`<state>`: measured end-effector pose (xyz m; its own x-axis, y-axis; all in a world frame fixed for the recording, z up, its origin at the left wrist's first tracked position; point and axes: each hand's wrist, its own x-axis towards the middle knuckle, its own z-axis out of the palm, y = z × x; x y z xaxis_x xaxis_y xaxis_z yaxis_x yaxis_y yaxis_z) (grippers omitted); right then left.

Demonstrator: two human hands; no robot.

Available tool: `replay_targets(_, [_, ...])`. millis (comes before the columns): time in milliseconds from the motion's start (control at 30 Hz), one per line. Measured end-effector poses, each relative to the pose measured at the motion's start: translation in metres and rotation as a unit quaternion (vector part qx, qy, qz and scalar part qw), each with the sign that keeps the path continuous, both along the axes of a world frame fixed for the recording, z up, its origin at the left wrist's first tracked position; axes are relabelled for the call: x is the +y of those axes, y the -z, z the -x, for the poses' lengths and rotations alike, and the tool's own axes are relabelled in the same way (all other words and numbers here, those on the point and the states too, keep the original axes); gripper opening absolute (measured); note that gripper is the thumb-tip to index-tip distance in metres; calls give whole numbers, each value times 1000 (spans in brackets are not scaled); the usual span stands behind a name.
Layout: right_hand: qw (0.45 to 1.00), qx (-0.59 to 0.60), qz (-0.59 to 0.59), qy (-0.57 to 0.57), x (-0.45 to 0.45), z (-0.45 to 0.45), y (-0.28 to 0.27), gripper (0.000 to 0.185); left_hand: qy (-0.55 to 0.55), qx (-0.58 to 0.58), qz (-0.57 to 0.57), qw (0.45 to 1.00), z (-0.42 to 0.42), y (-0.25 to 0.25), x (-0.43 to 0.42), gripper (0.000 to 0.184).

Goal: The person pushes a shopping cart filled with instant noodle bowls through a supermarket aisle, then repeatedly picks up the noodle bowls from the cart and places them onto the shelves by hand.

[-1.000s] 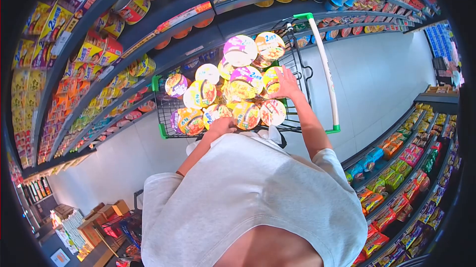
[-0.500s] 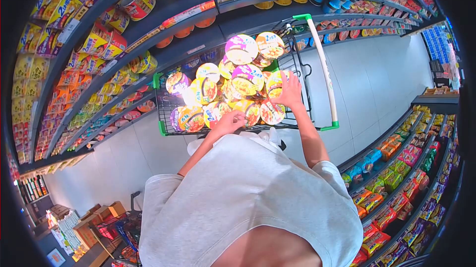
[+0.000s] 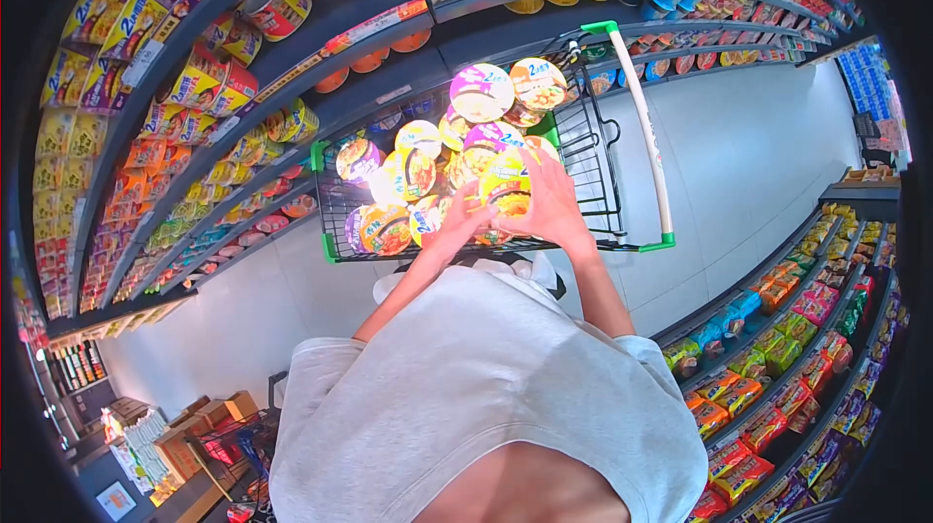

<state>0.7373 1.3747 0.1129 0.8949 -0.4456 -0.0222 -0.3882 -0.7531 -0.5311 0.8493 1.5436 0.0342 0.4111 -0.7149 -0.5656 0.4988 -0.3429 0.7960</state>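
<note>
A yellow noodle tub (image 3: pixel 505 183) is held up between my two hands over the near right part of the heap in the cart. My left hand (image 3: pixel 466 217) is at its lower left side, fingers against the rim. On its right side my right hand (image 3: pixel 554 200) grips it, with the fingers reaching over the top. Beneath and around are several noodle tubs with bright glare on their lids: a purple one (image 3: pixel 482 92), an orange one (image 3: pixel 538 84) and another orange one (image 3: pixel 385 228). They lie in a black wire shopping cart (image 3: pixel 330 202) with green corners.
The cart's white handle (image 3: pixel 643 134) is at the right. Shelves of noodle tubs (image 3: pixel 277 10) run along the far and left sides. Another shelf with packets (image 3: pixel 785 329) stands at the right. Cardboard boxes (image 3: pixel 185 445) and another cart are at the lower left. Grey floor (image 3: pixel 739 163) shows between.
My right hand has moved left and nearer with the yellow tub, lifting it off the heap's right side. My left hand has come up to the tub's other side.
</note>
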Motion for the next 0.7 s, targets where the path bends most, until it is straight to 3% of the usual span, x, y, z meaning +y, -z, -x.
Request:
replay_targets(100, [962, -114, -248, 24, -21, -4, 18, 91, -41, 94, 11, 995, -8, -3, 15, 72])
replay_targets(200, [837, -107, -525, 108, -35, -6, 67, 75, -83, 194, 53, 976, -13, 13, 35, 72])
replay_targets(233, [817, -89, -558, 113, -32, -8, 69, 63, -112, 181, 48, 976, -13, 3, 36, 75])
replay_targets(333, [754, 18, -644, 131, -19, -17, 75, 62, -120, 281, 108, 946, -28, 4, 49, 81])
replay_targets(367, [764, 54, -635, 102, -11, -22, 76, 64, -133, 279, 95, 946, -30, -7, 50, 86])
replay_targets(467, [735, 42, -662, 140, 16, -43, 67, 68, -124, 311, 105, 936, -46, -4, 63, 87])
replay_targets(600, [676, 27, -716, 172, 37, -70, 66, 69, -155, 242, 49, 957, -60, -4, 77, 91])
replay_targets(633, [675, 42, -720, 158, 43, -75, 61, 78, -153, 240, 39, 958, -63, -3, 81, 90])
replay_targets(700, [666, 65, -727, 151, 52, -86, 56, 78, -150, 235, 24, 960, -69, -2, 88, 87])
